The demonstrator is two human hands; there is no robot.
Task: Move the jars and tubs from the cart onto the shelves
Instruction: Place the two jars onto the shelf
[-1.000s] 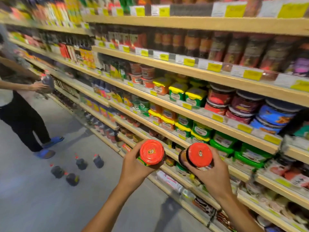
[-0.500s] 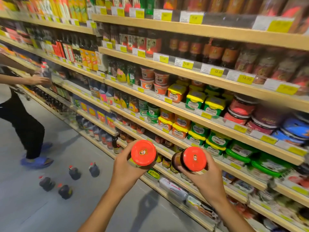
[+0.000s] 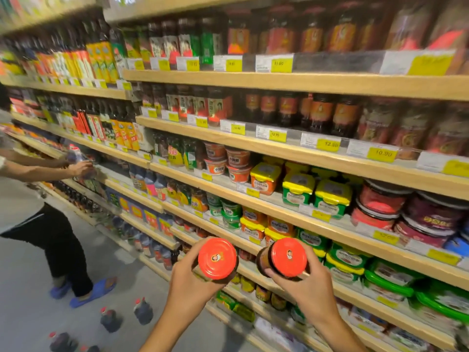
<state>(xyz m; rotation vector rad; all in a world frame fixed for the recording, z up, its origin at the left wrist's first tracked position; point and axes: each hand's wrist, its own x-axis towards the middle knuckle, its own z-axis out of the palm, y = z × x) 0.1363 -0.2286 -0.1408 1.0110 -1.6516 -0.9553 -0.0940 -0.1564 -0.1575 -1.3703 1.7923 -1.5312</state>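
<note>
I hold two dark sauce jars with red-orange lids in front of the wooden shelves. My left hand is wrapped around the left jar, its lid facing me. My right hand grips the right jar, tilted with its lid toward me. Both jars hover level with the lower shelves, apart from them. Similar dark jars with red labels line the upper shelves. Yellow-lidded and green-lidded tubs fill the middle shelves. The cart is out of view.
Another person stands at the left, reaching a bottle onto a shelf. Several dark bottles with red caps stand on the grey floor near that person's feet. Yellow price tags run along every shelf edge.
The view has tilted upward and nearer to the shelves, bringing the higher jar rows into sight. Both hands still hold their jars side by side, slightly lower in the frame.
</note>
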